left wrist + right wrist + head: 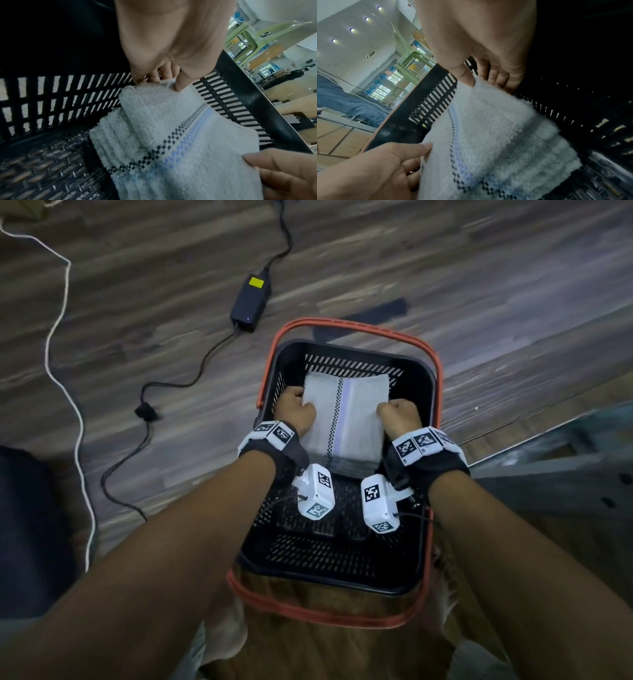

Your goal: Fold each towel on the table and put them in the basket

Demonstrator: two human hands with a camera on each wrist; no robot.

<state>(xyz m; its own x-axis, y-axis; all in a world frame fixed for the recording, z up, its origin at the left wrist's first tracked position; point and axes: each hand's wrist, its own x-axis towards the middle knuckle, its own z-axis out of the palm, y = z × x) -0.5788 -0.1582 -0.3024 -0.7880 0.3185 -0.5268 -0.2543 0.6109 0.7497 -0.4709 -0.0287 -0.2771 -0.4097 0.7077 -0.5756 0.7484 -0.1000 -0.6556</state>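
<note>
A folded white towel (pixel 346 416) with a black checked and blue stripe sits inside the black basket (pixel 419 470) with red handles. My left hand (pixel 294 410) pinches its left edge and my right hand (pixel 399 414) pinches its right edge. In the left wrist view the thumb and fingers of my left hand (pixel 171 79) clamp a corner of the towel (pixel 171 142), with several folded layers stacked beneath. The right wrist view shows my right hand (pixel 479 79) pinching the opposite corner of the towel (pixel 488 135). The towel rests against the basket's far wall.
The basket stands on a brown surface near me, above a wood-plank floor. A black power adapter (pixel 249 302) with its cable lies on the floor to the far left, beside a white cord (pixel 65 313). A grey metal frame (pixel 555 460) is at the right.
</note>
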